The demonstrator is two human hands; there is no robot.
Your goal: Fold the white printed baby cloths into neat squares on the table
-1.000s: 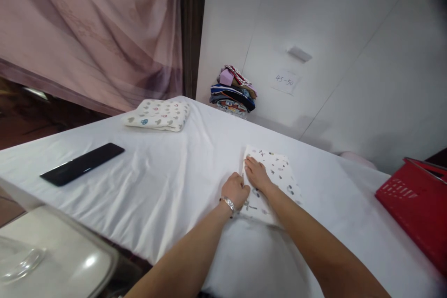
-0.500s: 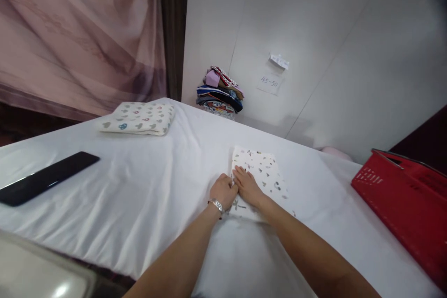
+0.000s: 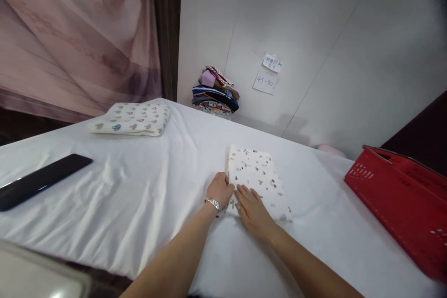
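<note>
Cloth [image 3: 257, 171] folded on the table [image 3: 190, 158] may skew if the curled left grip [image 3: 220, 189] at its edge, its hold unclear, tugs while the flat, open right grip [image 3: 255, 212] presses unevenly.

A red basket [image 3: 394, 202] and a black slab [image 3: 45, 179] rest on the white-covered surface [image 3: 146, 186]; beyond its edge are stacked fabrics [image 3: 216, 95], a pink curtain [image 3: 80, 32] and a note [image 3: 265, 82] reading "45-50".

Left wrist [image 3: 209, 211]: one silver-coloured bracelet [image 3: 213, 203], band-shaped, with a bright, reflective finish; its surface detail is too small for me to read. Left hand [image 3: 220, 188] and right hand [image 3: 254, 213]: bare. Both forearms [image 3: 181, 252]: uncovered along their visible length.
</note>
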